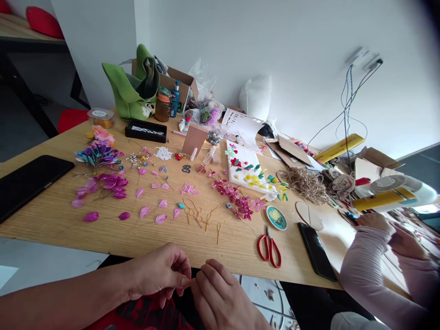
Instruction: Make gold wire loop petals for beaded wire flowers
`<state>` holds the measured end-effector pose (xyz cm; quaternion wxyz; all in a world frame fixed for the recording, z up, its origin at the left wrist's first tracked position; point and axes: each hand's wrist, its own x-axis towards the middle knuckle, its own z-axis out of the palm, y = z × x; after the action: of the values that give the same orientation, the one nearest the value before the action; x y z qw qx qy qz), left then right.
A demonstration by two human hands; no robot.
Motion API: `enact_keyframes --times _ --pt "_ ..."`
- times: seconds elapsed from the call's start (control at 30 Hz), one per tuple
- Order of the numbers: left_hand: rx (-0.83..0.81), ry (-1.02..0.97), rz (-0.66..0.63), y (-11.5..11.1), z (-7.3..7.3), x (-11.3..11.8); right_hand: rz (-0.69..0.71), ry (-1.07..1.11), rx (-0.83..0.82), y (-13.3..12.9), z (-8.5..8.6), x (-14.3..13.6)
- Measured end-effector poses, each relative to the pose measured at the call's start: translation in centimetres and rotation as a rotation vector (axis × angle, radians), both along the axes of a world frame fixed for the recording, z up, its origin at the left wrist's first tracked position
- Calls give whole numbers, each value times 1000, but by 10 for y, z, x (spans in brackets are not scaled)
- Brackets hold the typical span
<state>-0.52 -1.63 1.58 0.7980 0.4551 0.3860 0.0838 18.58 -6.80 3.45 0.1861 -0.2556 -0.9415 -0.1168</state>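
My left hand [165,270] is closed in a pinch over my lap, just off the table's front edge. Its thumb and forefinger meet the fingertips of my right hand [222,293], which is closed too, fingers curled. Whatever sits between the fingertips is too small or hidden to make out. Nearest on the table lie several gold wire loops [199,215], one set apart [218,233]. Around them are loose pink petals [161,219], a small turquoise piece [180,206] and a cluster of magenta flowers [240,201]. Red-handled scissors [270,250] lie to the right.
Black phones lie at left [30,183] and right [316,251]. Purple petal bunches [113,183], a black tray [146,131], a green felt bag [132,94] and twine [307,184] stand farther off. At right, a co-worker's sleeved arms [367,270] rest over the table.
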Motion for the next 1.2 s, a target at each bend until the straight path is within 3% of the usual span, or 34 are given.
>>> enact_keyframes --times 0.17,0.3,0.37,0.43,0.5,0.53,0.6,0.7,0.77,0.83,1.0,1.2 --pt "235 136 -41 -4 3 4 -161 131 -123 -4 -11 -8" --pt "848 285 -46 -14 -3 5 -313 391 -343 -11 -21 -12" --pt "1188 279 -52 -23 -12 5 -436 557 -653 -13 -24 -12" --pt "1431 273 -54 -29 -19 5 -578 721 -1081 -12 -24 -11" --pt "1466 277 -53 -29 -22 6 -660 832 -1417 -10 -24 -9" --pt "1392 282 -44 -27 -22 6 -672 849 -1481 -8 -23 -7" --pt "1087 284 -8 -16 -16 7 -662 795 -1361 -6 -20 -4" --pt "468 208 45 2 -5 6 -547 604 -742 -2 -12 2" --pt "261 140 51 10 0 5 -408 426 -347 1 -6 5" --pt "194 97 33 13 1 3 -286 229 -153 4 -2 5" --pt "123 116 -15 8 -3 1 -142 45 -123 9 -3 1" --pt "214 185 -35 6 2 5 -110 -3 -162 8 -9 -4"
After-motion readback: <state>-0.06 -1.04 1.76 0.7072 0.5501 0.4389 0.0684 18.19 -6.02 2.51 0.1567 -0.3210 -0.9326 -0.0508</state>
